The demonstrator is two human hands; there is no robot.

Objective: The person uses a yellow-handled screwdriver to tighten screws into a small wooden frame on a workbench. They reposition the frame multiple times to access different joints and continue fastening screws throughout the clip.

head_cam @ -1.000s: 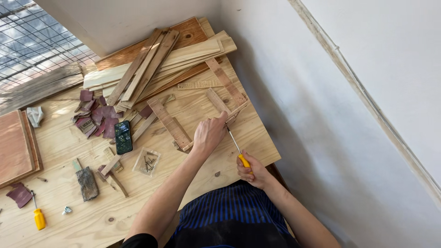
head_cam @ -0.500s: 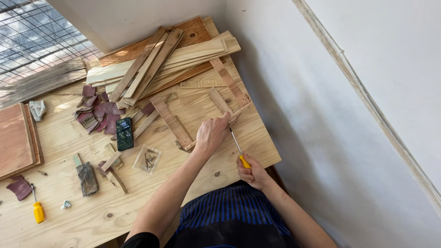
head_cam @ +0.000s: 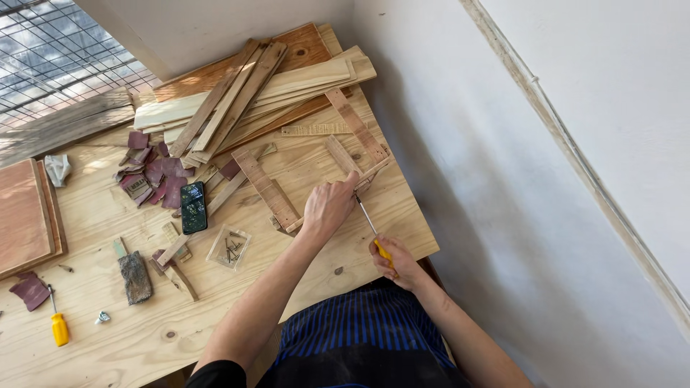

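Observation:
My left hand (head_cam: 328, 206) presses down on a small frame of wooden slats (head_cam: 343, 156) lying on the plywood workbench (head_cam: 215, 316). My right hand (head_cam: 396, 263) grips a yellow-handled screwdriver (head_cam: 372, 231); its metal shaft points up and left, with the tip at the frame's cross slat just beside my left fingers. One long slat (head_cam: 267, 187) of the frame runs to the left of my left hand.
A stack of long wooden boards (head_cam: 251, 93) fills the back of the bench. Reddish sandpaper scraps (head_cam: 154, 172), a dark phone (head_cam: 192, 207), a clear packet of screws (head_cam: 229, 248), a sanding block (head_cam: 134, 276) and a second yellow screwdriver (head_cam: 59, 327) lie to the left. A white wall stands at right.
The hands and screwdriver stay in the same place on the frame. Only the camera has shifted slightly.

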